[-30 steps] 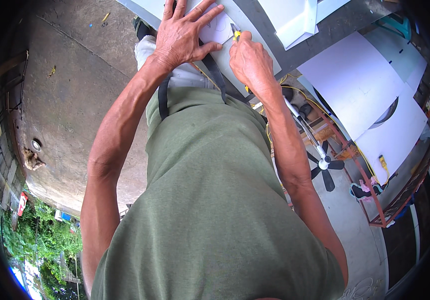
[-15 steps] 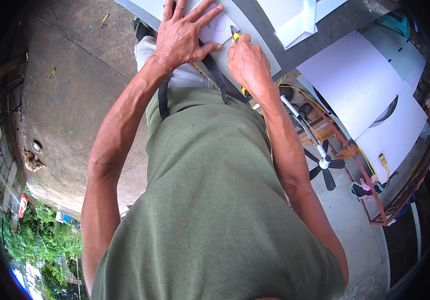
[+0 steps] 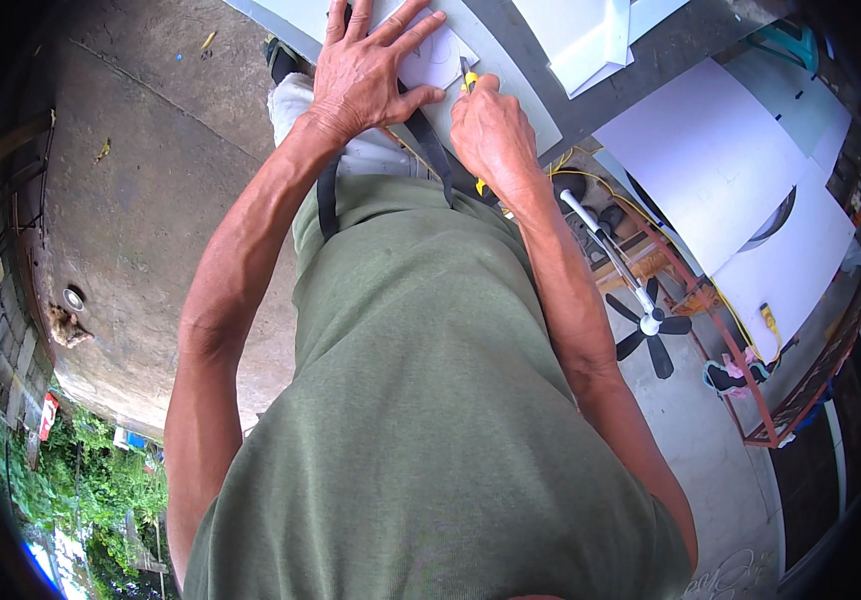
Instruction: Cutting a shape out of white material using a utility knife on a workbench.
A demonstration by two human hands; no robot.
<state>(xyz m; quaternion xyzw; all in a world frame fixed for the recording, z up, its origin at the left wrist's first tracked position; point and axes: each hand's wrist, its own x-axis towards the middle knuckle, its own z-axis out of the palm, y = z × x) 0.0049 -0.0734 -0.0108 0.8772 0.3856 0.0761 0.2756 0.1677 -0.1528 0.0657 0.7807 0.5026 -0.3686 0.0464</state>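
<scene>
My left hand lies flat with its fingers spread, pressing a small white sheet that carries pencil-like drawn lines. Under that sheet is a larger pale grey board. In my right hand is a yellow utility knife, gripped with its blade pointing away from me. The blade tip is at the right edge of the small white sheet. The knife's yellow rear end shows below my palm. Part of the sheet is hidden by my left fingers.
White sheets lie on the dark tabletop at far right. Large white panels rest on a reddish metal frame, with another yellow knife on them. A fan with black blades and yellow cord stand at my right.
My right hand has shifted slightly left and toward me, with the knife in it. The left hand stays in place on the sheet.
</scene>
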